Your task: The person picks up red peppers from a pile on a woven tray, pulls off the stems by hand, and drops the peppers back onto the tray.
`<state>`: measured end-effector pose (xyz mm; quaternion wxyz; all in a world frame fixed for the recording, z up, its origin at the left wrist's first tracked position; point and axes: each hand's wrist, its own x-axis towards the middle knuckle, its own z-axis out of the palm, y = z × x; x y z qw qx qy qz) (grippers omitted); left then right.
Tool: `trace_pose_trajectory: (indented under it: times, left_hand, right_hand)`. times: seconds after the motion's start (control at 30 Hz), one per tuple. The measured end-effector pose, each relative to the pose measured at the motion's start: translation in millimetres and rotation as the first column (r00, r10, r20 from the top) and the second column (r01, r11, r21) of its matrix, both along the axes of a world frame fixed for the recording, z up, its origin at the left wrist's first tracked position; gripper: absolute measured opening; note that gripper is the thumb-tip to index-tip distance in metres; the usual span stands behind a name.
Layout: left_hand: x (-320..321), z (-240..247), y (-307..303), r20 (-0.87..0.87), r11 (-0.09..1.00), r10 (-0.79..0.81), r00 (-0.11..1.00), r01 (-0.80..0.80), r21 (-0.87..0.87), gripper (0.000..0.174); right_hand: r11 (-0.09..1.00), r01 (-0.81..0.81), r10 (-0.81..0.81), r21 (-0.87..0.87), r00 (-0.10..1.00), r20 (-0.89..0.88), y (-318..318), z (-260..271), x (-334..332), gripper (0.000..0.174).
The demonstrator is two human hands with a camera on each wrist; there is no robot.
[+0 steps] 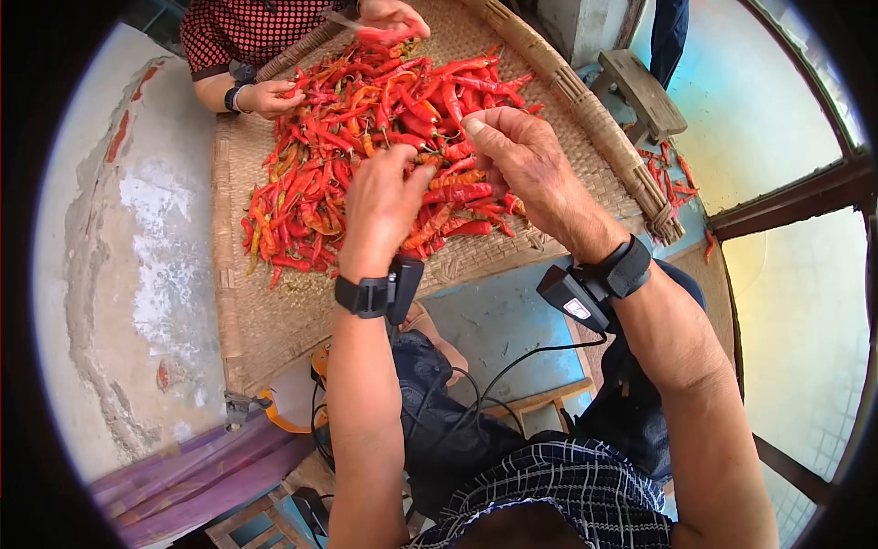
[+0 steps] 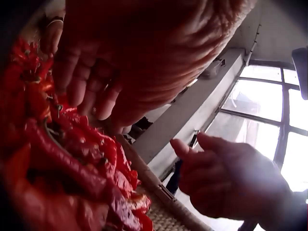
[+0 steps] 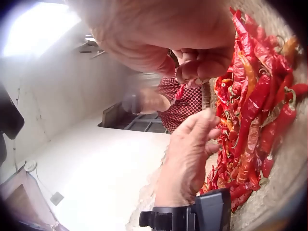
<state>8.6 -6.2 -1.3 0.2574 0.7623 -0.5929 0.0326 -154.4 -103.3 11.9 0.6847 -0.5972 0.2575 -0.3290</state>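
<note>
A broad heap of red chili peppers (image 1: 315, 197), some orange, lies on a woven bamboo tray (image 1: 240, 320). My left hand (image 1: 384, 203) hovers over the near part of the heap, fingers loosely bent. In the left wrist view, the left hand's fingertips (image 2: 108, 103) hang close above the chilies, and no chili shows in its grasp. To its right, my right hand (image 1: 529, 169) is raised over the heap's right side. Its fingers are curled with the thumb near the index finger, and I see nothing held there; the palm side is partly hidden.
Across the tray another person's hands (image 1: 389, 16) handle chilies. A raised rim (image 1: 594, 105) borders the tray on the right. Beyond it stand a wooden stool (image 1: 645, 91) and some loose chilies (image 1: 668, 178). Cables (image 1: 526, 352) run from my wrist cameras over my lap. A rough wall (image 1: 137, 229) is on the left.
</note>
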Motion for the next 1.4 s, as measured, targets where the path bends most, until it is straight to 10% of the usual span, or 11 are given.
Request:
trace_pose_trajectory:
  times: [0.07, 0.2, 0.27, 0.6, 0.67, 0.7, 0.8, 1.0, 1.17, 1.4]
  left_hand:
    - [-1.4, -5.9, 2.1, 0.152, 1.0, -0.014, 0.988, 0.017, -0.014, 0.027]
    - [-3.1, 13.8, 0.7, -0.114, 0.978, 0.075, 0.991, -0.051, 0.204, 0.023]
    - [-2.3, 20.2, 4.4, -0.579, 0.999, -0.039, 0.814, 0.027, -0.029, 0.023]
    - [33.3, 12.4, -13.3, -0.839, 0.931, -0.125, 0.53, -0.23, -0.284, 0.028]
    - [37.7, 4.4, -29.2, -0.545, 0.812, 0.09, 0.834, -0.378, -0.445, 0.034]
    - [33.6, 8.0, -25.0, -0.234, 0.895, 0.343, 0.91, -0.392, -0.211, 0.038]
    - [26.8, -6.4, -25.2, 0.178, 0.996, 0.05, 0.983, -0.036, -0.077, 0.041]
    - [18.4, -14.5, -32.1, 0.184, 0.992, 0.017, 0.983, -0.04, 0.118, 0.019]
    - [11.4, 2.0, -20.3, -0.093, 0.971, 0.038, 0.995, -0.059, -0.233, 0.012]
    - [-21.5, 20.3, 2.6, -0.651, 0.909, -0.177, 0.738, -0.131, -0.396, 0.016]
  right_hand:
    - [0.999, 0.006, -0.006, -0.037, 1.0, -0.017, 0.2, 0.5, -1.5, 0.026]
    - [0.99, 0.012, -0.013, -0.138, 1.0, -0.005, 1.1, -5.5, 3.8, 0.024]
    - [0.983, -0.028, 0.014, -0.182, 0.997, -0.075, 3.9, -6.0, 4.5, 0.023]
    - [0.98, -0.017, 0.0, -0.198, 0.996, -0.089, 7.9, -11.0, 10.3, 0.022]
    - [0.992, -0.01, 0.011, -0.126, 1.0, 0.006, 6.2, -6.2, 7.3, 0.021]
    - [0.992, -0.01, 0.01, -0.128, 1.0, 0.005, 3.8, -4.3, 5.7, 0.021]
    - [0.995, 0.032, -0.03, -0.094, 0.999, 0.026, -4.2, 1.1, -0.4, 0.021]
    - [0.995, 0.007, -0.008, -0.099, 1.0, -0.009, -9.7, 5.2, -6.4, 0.022]
    - [0.997, 0.029, -0.027, -0.076, 0.999, 0.031, -8.0, 2.9, -5.7, 0.021]
    - [0.993, -0.116, 0.114, -0.013, 0.99, -0.081, 13.0, 0.6, 2.8, 0.038]
